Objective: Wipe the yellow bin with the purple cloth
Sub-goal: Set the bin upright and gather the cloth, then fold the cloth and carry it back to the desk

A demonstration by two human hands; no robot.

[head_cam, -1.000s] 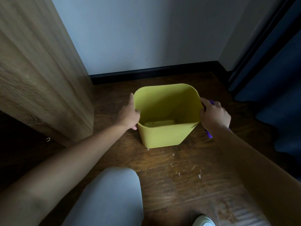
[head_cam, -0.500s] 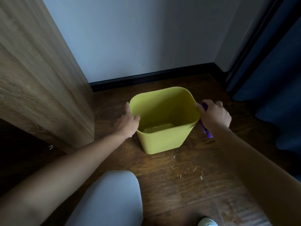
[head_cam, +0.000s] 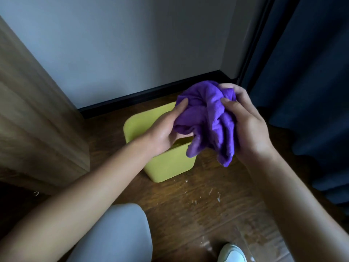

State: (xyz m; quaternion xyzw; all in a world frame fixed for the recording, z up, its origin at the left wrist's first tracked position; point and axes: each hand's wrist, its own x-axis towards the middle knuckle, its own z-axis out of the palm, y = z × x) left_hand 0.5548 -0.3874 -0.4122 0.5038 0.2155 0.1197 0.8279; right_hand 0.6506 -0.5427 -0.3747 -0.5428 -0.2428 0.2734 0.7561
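A yellow bin stands upright on the dark wooden floor near the wall, partly hidden behind my hands. Above its right side I hold a bunched purple cloth in the air between both hands. My left hand grips the cloth's left side, thumb on top and fingers underneath. My right hand grips the right side, thumb pressed into the folds. A corner of the cloth hangs down past the bin's front rim. Neither hand touches the bin.
A wooden cabinet side rises at the left. A white wall with a black skirting board runs behind the bin. Dark blue curtains hang at the right. White crumbs lie on the floor; my knee and shoe are below.
Both hands have left the bin's sides and come up together. The purple cloth, earlier tucked under my right hand beside the bin, is now lifted and held by both hands.
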